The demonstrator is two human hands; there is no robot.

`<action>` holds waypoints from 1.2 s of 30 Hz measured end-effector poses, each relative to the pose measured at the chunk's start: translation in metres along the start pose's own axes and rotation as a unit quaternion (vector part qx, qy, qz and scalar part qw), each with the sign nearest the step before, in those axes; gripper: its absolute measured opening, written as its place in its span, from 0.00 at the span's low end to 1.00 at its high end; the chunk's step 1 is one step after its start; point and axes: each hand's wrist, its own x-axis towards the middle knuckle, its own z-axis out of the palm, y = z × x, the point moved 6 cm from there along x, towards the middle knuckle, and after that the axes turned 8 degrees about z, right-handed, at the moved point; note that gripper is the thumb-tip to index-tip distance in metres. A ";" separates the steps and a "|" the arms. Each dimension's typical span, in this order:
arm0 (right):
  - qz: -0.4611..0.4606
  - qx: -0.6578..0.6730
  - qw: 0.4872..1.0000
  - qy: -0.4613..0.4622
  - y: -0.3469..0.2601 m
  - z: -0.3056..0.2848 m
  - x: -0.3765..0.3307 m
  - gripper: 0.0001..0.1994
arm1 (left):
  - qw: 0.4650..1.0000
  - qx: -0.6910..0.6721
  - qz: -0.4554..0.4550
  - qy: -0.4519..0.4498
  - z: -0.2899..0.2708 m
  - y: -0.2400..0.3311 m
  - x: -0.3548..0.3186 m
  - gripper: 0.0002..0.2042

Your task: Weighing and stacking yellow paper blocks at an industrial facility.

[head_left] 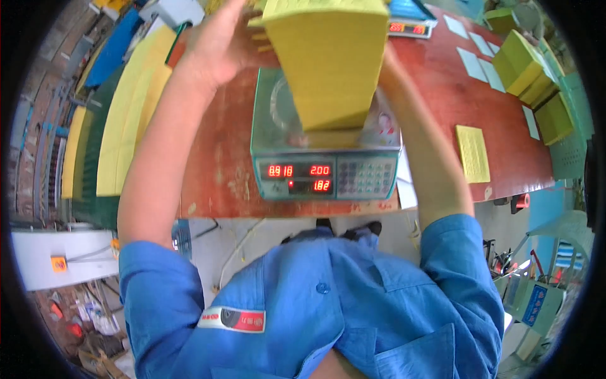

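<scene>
A tall block of stacked yellow sheets (331, 69) stands on the metal pan of a green-edged digital scale (268, 114). The scale's red digits are lit above its keypad. My left hand (221, 41) is raised at the left of the block's upper part, thumb stretched out and apart from the palm. Some of its fingers run toward the block's side, and whether they press on it is unclear. My right forearm (429, 139) reaches up along the block's right side. Behind the block my right hand is mostly hidden, with its fingers out of sight.
Long yellow sheets (136, 114) lie at the left. On the red table (442, 69) a small yellow pad (472, 153) lies at the right. White cards (471, 65) and yellow stacks (517, 63) are farther right. A second scale (410, 28) stands behind the block.
</scene>
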 end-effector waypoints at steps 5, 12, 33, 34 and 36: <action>-0.164 -0.136 0.973 -0.093 -0.020 0.060 -0.097 0.32 | 0.994 -0.013 -0.074 -0.076 -0.006 -0.001 -0.015 0.28; -0.212 -0.218 0.945 0.116 -0.009 0.026 -0.200 0.17 | 0.982 -0.003 -0.157 -0.101 -0.025 -0.017 -0.038 0.28; 0.074 0.138 0.988 0.011 0.009 -0.143 -0.313 0.24 | 0.981 -0.071 -0.120 -0.134 0.109 -0.073 -0.048 0.31; 0.040 0.114 0.992 0.037 -0.004 -0.175 -0.316 0.24 | 0.980 -0.079 -0.107 -0.149 0.133 -0.080 -0.040 0.31; 0.019 0.117 0.991 0.056 -0.037 -0.232 -0.321 0.23 | 0.986 -0.077 -0.082 -0.126 0.210 -0.082 -0.033 0.31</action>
